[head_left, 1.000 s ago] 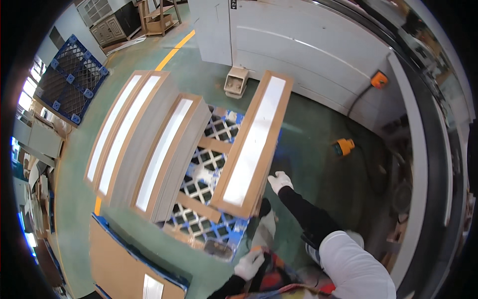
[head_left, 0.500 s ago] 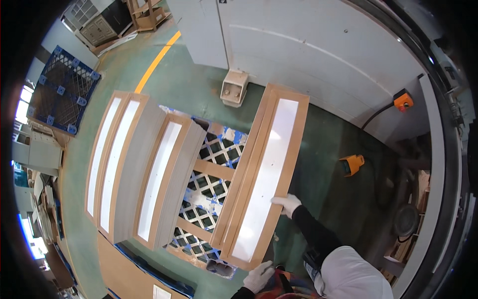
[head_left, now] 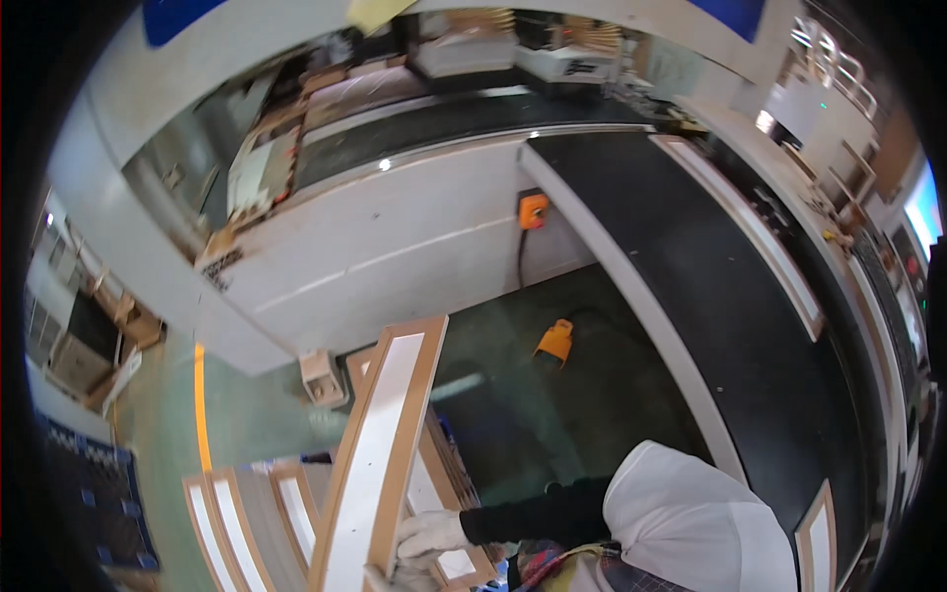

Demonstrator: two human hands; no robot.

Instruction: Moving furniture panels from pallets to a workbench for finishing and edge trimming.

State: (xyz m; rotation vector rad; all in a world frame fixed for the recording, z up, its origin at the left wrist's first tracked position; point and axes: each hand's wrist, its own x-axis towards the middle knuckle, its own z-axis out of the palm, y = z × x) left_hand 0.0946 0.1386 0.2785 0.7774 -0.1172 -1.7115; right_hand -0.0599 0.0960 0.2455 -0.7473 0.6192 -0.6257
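Note:
A long narrow framed panel (head_left: 373, 464), brown at the border with a white middle strip, is raised at a tilt above the stacks. My right hand (head_left: 431, 534), in a white glove, grips its right edge near the lower end. Only part of my gloved left hand (head_left: 379, 578) shows at the bottom of the picture, its fingers against the same panel's edge. Beneath and behind it lies another framed panel (head_left: 422, 483), partly covered. To the left stand stacks of similar panels (head_left: 227, 513), cut off by the lower rim.
A black-topped conveyor table (head_left: 710, 316) runs along the right, bearing a framed panel (head_left: 750, 232) and another panel (head_left: 817, 538). Ahead is a large grey machine (head_left: 375, 237) with an orange switch box (head_left: 533, 210). An orange foot pedal (head_left: 554, 342) lies on the green floor.
The view has swung right toward the machine and conveyor table. The top panel has been lifted off its stack, with both hands now at its near end.

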